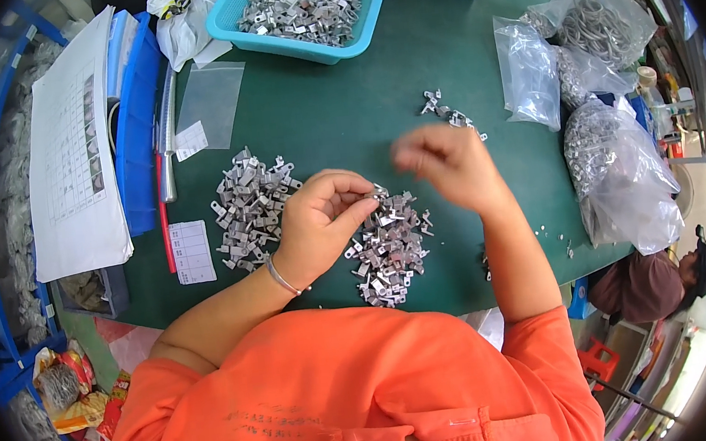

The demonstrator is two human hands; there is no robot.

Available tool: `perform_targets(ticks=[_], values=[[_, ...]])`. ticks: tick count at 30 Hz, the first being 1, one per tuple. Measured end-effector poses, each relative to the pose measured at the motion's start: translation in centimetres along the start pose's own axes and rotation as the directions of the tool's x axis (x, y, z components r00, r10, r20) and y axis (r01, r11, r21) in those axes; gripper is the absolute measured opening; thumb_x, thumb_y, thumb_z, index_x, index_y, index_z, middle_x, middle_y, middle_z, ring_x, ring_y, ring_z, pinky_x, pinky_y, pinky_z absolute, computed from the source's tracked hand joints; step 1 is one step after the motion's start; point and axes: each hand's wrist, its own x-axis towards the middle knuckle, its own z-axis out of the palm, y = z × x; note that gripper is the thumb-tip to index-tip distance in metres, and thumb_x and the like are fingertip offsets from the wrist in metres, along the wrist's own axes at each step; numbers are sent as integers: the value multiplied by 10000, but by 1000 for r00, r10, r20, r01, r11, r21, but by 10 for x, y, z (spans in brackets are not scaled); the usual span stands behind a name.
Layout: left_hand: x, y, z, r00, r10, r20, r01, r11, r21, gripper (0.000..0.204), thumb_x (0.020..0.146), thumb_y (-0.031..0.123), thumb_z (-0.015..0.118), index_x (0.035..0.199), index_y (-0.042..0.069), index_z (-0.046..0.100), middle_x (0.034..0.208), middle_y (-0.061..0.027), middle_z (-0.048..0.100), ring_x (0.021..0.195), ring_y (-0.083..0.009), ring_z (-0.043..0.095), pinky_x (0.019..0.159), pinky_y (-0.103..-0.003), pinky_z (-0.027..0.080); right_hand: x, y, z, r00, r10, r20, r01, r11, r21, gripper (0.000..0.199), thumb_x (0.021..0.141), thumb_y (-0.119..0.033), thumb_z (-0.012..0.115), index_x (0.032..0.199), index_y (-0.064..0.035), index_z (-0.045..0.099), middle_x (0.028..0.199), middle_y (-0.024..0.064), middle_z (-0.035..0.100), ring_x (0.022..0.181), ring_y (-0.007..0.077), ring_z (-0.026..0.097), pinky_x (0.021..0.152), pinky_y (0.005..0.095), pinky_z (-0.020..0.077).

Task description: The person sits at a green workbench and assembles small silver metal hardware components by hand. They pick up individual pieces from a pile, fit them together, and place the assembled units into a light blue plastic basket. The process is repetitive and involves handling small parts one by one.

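My left hand [313, 226], with a metal bangle [282, 277] at its wrist, pinches a small metal bracket [379, 191] between thumb and forefinger. To its right my right hand [455, 166] is raised with curled fingers; motion smears the fingertips, and what they hold, if anything, does not show. Left of my left hand lies a pile of bent metal brackets [251, 206]. Below the pinched bracket spreads another pile of metal pieces [390, 255], close to my body. A few linked-looking metal pieces [445, 113] lie just beyond my right hand.
The green table [334, 107] carries a turquoise basket [294, 46] of metal parts at the back. Plastic bags of metal parts [615, 157] line the right side. Papers [75, 154], a blue bin [140, 130] and a printed slip [192, 253] sit left. A person [656, 280] is at far right.
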Motion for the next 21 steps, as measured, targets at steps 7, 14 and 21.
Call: perform_targets(ticks=[7,14,21], values=[[1,3,4,987,158,-14,-151,962,228,203,810,-121,643,989,-27,625,1072,-70,566,912,-126,613,782,-234,540,18,54,-1,884,-318,-343,-5,727,-687,91,783,-46,668,852,4,636,828,154,627,725,361,609,663,424,495],[3,-3,0,942,333,53,-326,860,392,372,762,-162,648,1087,10,597,1047,-74,542,857,-120,600,756,-237,529,-9,54,-2,906,196,-375,-225,974,-34,107,810,21,623,909,14,662,803,81,670,669,147,631,612,295,513],[3,-1,-1,982,161,99,-187,747,637,181,760,-40,699,924,32,673,992,-73,611,827,-181,614,708,-271,508,-39,29,-1,920,375,-115,-219,734,643,128,842,56,609,956,62,667,820,88,664,733,141,628,667,275,541]])
